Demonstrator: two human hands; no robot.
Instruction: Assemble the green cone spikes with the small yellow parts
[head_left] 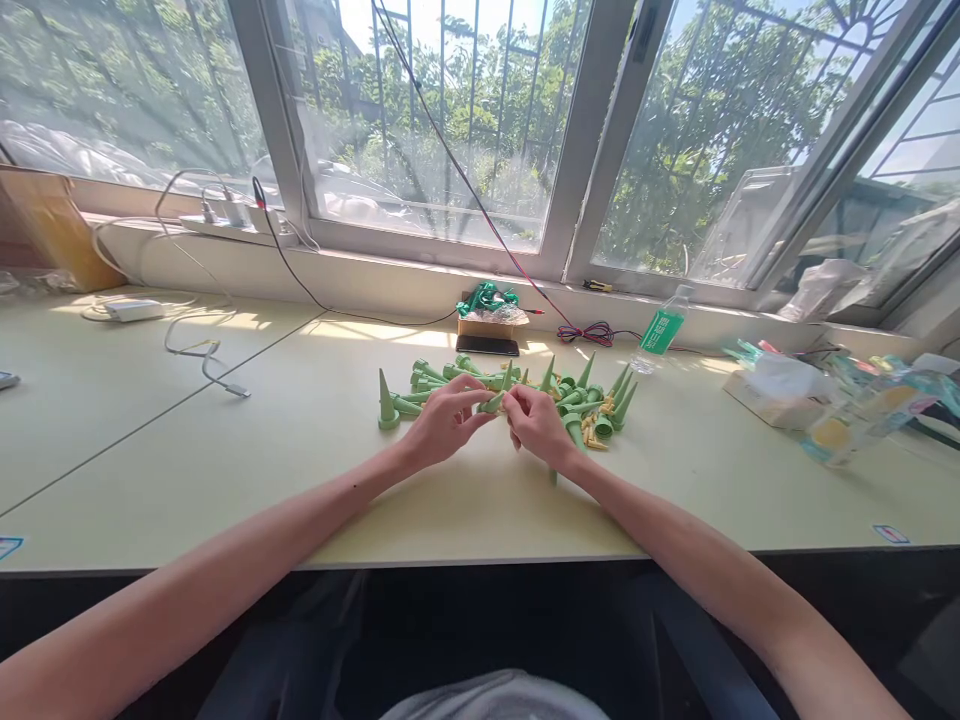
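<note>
My left hand (444, 422) has its thumb and fingers closed around a green plastic cone spike (492, 404), held just above the table. At the spike's right end, the fingertips of my right hand (537, 420) are pinched together; whatever they grip is hidden. Behind both hands lies a loose pile of similar green spikes (429, 376), some on their sides and some standing point up. One upright spike (387, 406) stands left of my left hand. Small yellow pieces (590, 430) are scattered among the spikes to the right of my right hand.
Behind the pile are a small box with green ties (489, 300) and a black phone (487, 345). A bottle with a green label (661, 332) and a tissue box (780, 390) stand to the right. Cables (206, 355) lie on the pale table (225, 480) at left.
</note>
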